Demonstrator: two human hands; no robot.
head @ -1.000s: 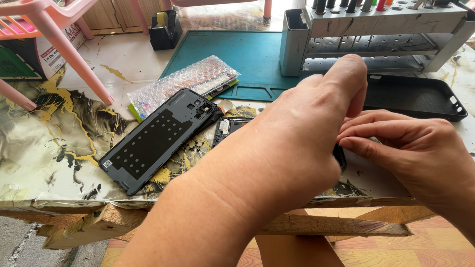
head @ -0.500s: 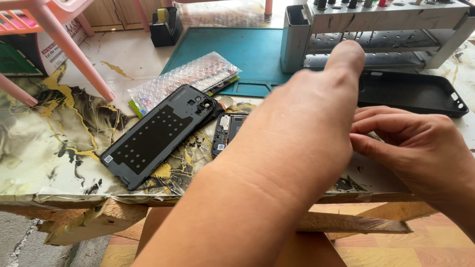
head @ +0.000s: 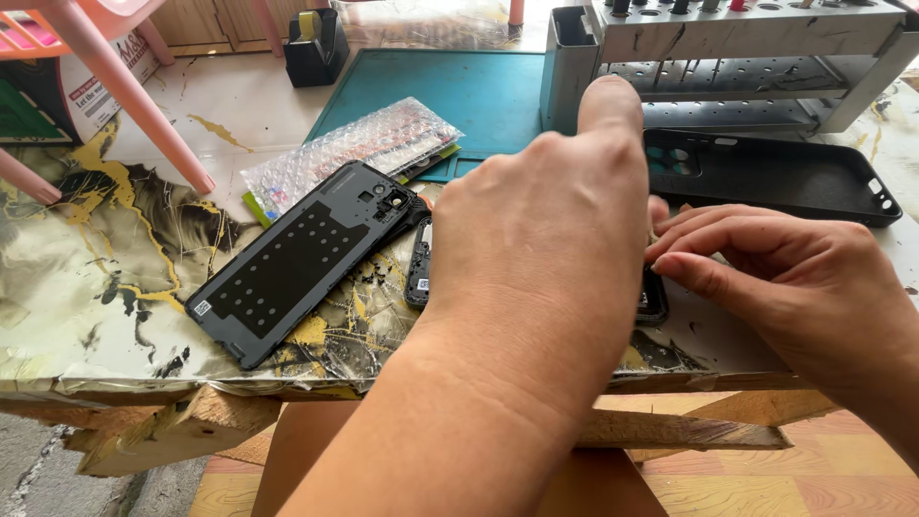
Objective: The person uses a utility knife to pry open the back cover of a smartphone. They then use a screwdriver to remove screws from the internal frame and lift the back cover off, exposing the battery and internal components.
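Opened phone (head: 418, 273) lying on the marbled surface (head: 86, 297), mostly hidden: only its left edge and a sliver at the right show past the left hand (head: 546, 230). Left hand arched over the phone, back to the camera, index finger raised; fingertips and palm side out of sight, so hard to tell whether gripping or merely resting. Right hand (head: 766, 278) just beside it, fingers narrowed and pointed at the phone's right edge; whatever sits at the fingertips too small and too covered to make out.

Left of the phone, detached back cover (head: 302, 258), inner side up, upper corner close against the phone. Behind, bubble-wrap packet (head: 354, 153) partly on a teal mat (head: 459, 91). Black soft case (head: 775, 177) near the right hand, its left end masked by the raised finger. Grey tool rack (head: 728, 57) cut off at the top edge; pink chair leg (head: 134, 105) cut off at upper left.
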